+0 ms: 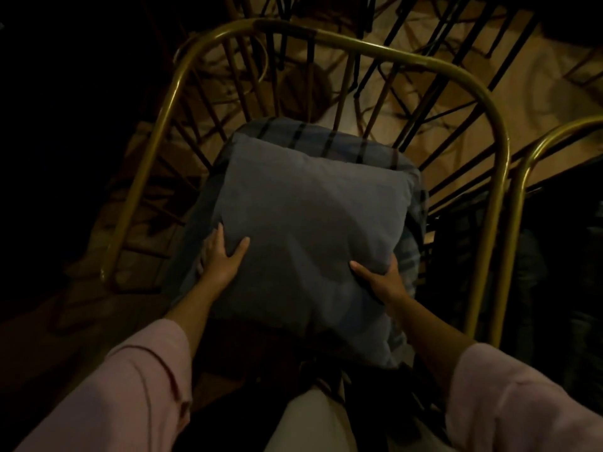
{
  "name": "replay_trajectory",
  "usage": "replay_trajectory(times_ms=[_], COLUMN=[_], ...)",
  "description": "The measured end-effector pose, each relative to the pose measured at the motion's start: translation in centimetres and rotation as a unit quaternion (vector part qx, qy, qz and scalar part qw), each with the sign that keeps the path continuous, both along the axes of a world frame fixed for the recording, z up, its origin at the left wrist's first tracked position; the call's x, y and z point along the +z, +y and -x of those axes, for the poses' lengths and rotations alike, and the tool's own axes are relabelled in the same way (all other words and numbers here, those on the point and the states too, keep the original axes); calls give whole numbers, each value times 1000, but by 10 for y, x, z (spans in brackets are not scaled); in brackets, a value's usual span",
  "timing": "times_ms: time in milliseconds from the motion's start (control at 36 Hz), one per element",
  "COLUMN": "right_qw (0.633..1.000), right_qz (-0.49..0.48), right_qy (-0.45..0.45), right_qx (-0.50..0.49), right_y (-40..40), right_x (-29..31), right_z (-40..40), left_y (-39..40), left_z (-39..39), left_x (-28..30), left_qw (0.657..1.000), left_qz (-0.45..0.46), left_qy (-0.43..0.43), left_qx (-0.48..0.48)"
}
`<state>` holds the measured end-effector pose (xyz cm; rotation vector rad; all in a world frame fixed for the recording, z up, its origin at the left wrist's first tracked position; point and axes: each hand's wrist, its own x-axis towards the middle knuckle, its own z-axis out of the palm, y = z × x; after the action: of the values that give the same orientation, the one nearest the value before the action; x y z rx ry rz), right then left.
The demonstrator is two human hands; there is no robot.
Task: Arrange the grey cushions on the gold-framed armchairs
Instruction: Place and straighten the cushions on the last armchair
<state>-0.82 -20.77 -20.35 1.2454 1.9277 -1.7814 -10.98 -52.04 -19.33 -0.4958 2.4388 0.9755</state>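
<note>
Fingers [212, 246] of the left hand [222, 261] curl around the grey cushion [310, 236] at its left edge, thumb on top; the right hand [380, 280] clamps the lower right edge likewise, probably to square it on the seat; the cushion lies atop a checked seat pad [329, 138] inside the gold-framed armchair [385, 55]; one cushion, one pad, two hands show; a second gold frame [538, 148] stands just beside on the right.

The scene was dim and warm-toned, its left side lost in black shadow; edges bowed from wide-angle distortion, and detail stayed soft.
</note>
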Motion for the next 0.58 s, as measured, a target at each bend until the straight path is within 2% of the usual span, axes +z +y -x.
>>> replay_trajectory(times_ms=[56,167,333,417,472,500,583], right_qw=[1000,998,992,984,980,979,979], right_qz=[-9,-31,-93,-126,-157,-167,-190], right_qy=[-21,-39,-49,-38,-23,-15,16], right_qx=[14,33,70,123,120,114,78], right_y=[-1,-3,-1,16,43,53,68], right_x=[2,6,25,37,23,33,113], right_z=[0,-7,-20,-32,-43,-47,-57], left_y=[1,1,8,19,34,45,90], left_z=[-2,-9,-30,-36,-36,-36,-36], left_x=[-6,-6,21,44,60,68,98], left_qw=[997,993,992,993,994,994,990], left_qz=[61,100,112,87,71,62,32], left_qy=[-23,-40,-45,-60,-59,-54,-49], left_qx=[-39,-45,-30,-49,-64,-76,-126])
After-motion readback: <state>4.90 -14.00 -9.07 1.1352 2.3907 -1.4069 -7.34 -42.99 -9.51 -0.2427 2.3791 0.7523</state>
